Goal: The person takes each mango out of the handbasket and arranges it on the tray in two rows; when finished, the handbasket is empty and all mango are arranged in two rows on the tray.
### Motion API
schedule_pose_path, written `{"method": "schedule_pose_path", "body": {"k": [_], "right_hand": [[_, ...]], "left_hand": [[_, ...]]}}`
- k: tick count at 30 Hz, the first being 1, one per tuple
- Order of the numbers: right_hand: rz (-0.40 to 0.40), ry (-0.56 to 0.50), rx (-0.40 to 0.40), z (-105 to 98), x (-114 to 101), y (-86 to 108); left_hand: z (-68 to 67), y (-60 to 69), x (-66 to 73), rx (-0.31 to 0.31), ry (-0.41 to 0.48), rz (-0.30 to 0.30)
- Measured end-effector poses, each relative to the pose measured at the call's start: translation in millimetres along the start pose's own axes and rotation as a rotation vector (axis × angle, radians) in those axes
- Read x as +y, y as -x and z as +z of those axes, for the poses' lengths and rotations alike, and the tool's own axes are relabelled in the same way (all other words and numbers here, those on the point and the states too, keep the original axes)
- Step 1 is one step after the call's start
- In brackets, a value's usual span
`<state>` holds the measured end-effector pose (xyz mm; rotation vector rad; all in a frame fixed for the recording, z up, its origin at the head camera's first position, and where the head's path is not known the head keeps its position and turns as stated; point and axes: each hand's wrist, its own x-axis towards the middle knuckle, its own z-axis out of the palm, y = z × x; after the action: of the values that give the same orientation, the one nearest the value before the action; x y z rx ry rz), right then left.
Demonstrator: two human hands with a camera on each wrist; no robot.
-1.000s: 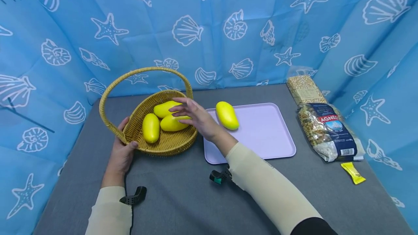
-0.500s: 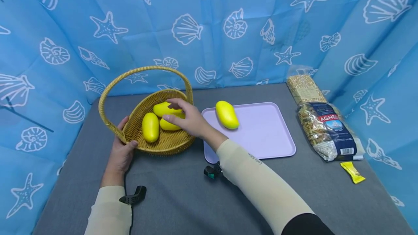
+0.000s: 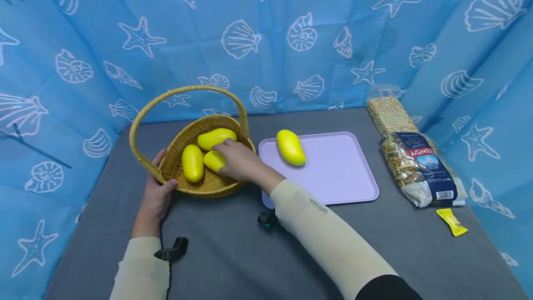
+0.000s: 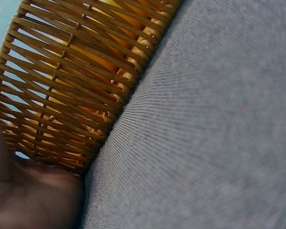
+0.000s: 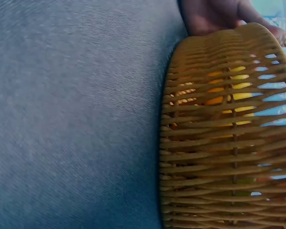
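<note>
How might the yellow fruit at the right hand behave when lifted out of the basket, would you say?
The yellow fruit may be a little slippery, as its visible skin looks smooth. If let go, it would probably roll, given its rounded shape, though the basket has a raised wall that should likely contain it.

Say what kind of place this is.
Likely a makeshift recording booth, not a working kitchen: a shell-print curtain closes in the back and both sides of a grey table, and a black device sits at each wrist.
</note>
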<state>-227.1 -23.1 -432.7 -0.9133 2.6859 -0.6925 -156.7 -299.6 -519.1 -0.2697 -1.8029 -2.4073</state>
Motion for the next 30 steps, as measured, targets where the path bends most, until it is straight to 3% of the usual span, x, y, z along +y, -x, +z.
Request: {"method": "schedule_pose_path", "body": {"k": [4,15,22,30], "right_hand": [[-0.007,0.066,-0.015,3,-1,2.0],[0.020,0.073,-0.096,2,-4,1.6],[-0.010,-0.013,-0.039,-1,0,1.2],[-0.063,-0.191,0.048,-9,7,6.3]], "left_hand": [[0.2,0.3,-1.9,-0.004,-0.007,0.003],[-1.1,3.7,-5.0,-0.012,-0.015,0.009],[-0.6,3.9,-3.7,0.002,-0.018,0.000],[0.6,2.6,-1.5,0.006,-0.033,0.000]]}}
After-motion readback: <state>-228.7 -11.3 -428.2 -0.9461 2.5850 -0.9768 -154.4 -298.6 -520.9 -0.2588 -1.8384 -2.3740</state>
